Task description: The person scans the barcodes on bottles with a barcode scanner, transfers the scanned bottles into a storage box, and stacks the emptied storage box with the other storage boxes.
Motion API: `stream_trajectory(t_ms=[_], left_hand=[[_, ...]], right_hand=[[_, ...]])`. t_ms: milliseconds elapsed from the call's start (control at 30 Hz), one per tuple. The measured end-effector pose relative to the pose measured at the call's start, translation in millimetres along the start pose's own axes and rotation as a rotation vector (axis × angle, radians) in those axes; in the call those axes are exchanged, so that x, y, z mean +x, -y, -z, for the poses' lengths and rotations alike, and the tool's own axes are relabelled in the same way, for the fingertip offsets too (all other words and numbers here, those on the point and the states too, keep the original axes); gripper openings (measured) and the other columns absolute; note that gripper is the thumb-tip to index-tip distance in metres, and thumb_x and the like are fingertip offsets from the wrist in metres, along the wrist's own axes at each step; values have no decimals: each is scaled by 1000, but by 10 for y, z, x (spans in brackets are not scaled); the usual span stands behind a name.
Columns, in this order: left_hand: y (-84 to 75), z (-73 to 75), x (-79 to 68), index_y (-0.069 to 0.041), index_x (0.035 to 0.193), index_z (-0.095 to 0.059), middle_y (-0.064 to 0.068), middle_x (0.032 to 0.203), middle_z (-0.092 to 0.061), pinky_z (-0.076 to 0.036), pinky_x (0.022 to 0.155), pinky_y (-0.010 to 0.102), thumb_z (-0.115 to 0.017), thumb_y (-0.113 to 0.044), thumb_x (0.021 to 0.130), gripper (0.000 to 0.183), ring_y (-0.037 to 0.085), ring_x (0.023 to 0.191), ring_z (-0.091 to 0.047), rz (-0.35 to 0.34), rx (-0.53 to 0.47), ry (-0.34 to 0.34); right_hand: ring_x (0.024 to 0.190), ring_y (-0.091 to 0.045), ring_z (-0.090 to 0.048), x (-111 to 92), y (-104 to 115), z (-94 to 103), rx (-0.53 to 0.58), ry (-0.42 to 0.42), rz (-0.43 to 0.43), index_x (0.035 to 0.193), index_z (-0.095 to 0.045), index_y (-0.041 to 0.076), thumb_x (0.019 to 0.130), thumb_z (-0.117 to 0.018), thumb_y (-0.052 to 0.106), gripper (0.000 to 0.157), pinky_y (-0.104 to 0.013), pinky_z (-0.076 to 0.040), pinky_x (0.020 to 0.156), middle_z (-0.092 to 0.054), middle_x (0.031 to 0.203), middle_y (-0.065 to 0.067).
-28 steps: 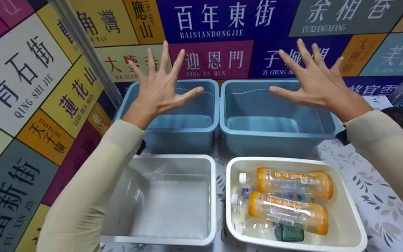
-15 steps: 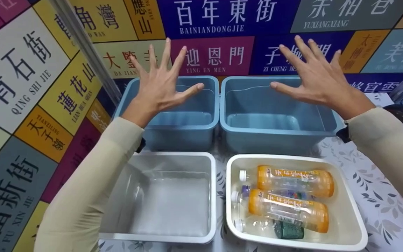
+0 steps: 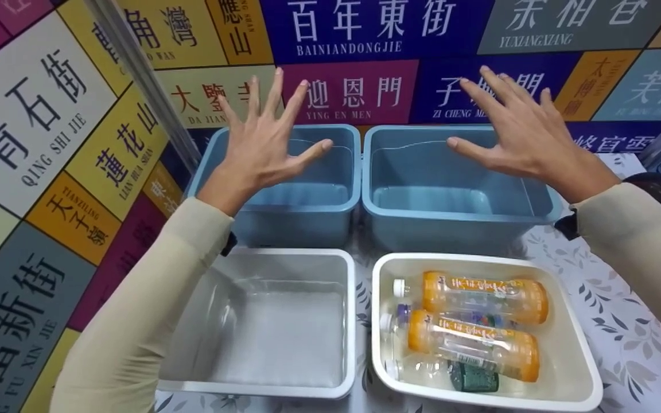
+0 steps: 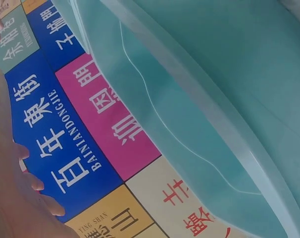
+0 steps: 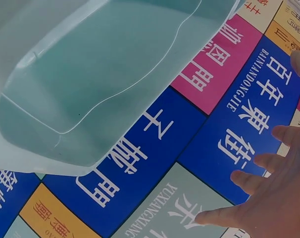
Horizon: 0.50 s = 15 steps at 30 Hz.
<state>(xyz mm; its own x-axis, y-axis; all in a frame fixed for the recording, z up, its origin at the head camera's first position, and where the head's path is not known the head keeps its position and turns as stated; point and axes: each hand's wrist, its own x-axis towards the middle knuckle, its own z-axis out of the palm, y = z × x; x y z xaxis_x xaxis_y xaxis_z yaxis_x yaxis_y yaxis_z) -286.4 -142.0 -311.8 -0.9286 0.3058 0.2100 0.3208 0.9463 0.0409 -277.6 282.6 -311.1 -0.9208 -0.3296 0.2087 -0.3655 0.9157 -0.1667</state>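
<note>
My left hand (image 3: 261, 143) hovers above the back left blue bin (image 3: 296, 213), fingers spread and holding nothing. Over the back right blue bin (image 3: 457, 218) my right hand (image 3: 525, 132) is also spread, with nothing in it. In the left wrist view, the left hand (image 4: 21, 168) shows at the left edge beside the bin's rim. The right wrist view has the right hand (image 5: 269, 188) at its right edge, fingers apart from the bin. Both blue bins look bare inside where visible.
A grey-white bin (image 3: 284, 332) stands front left, nothing visible in it. The cream bin (image 3: 571, 355) front right holds several plastic bottles, two with orange labels (image 3: 474, 344). A patterned cloth (image 3: 623, 310) lies beneath. Sign-covered walls (image 3: 353, 92) rise behind and at left.
The right hand's fingers have drawn slightly closer together. The left hand has barely moved. Bins and bottles stay as they were; the head view has shifted slightly.
</note>
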Motion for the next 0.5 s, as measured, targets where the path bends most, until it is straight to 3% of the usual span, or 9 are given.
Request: stream_trajectory(t_ms=[233, 500], left_hand=[[-32, 42, -52, -43, 174, 6, 0, 184, 15, 11, 125, 79, -32, -95, 91, 104, 37, 170, 12, -16, -83, -14], [-99, 40, -123, -39, 175, -2, 3, 184, 9, 2, 131, 71, -39, -89, 95, 102, 34, 171, 5, -47, -171, -19]], right_hand=[[169, -42, -12, -65, 38, 33, 21, -21, 23, 176, -14, 32, 100, -55, 71, 95, -79, -1, 127, -9, 184, -4], [166, -44, -22, -162, 93, 80, 25, -43, 34, 175, -17, 34, 103, -57, 60, 87, -81, -24, 121, -16, 184, -4]])
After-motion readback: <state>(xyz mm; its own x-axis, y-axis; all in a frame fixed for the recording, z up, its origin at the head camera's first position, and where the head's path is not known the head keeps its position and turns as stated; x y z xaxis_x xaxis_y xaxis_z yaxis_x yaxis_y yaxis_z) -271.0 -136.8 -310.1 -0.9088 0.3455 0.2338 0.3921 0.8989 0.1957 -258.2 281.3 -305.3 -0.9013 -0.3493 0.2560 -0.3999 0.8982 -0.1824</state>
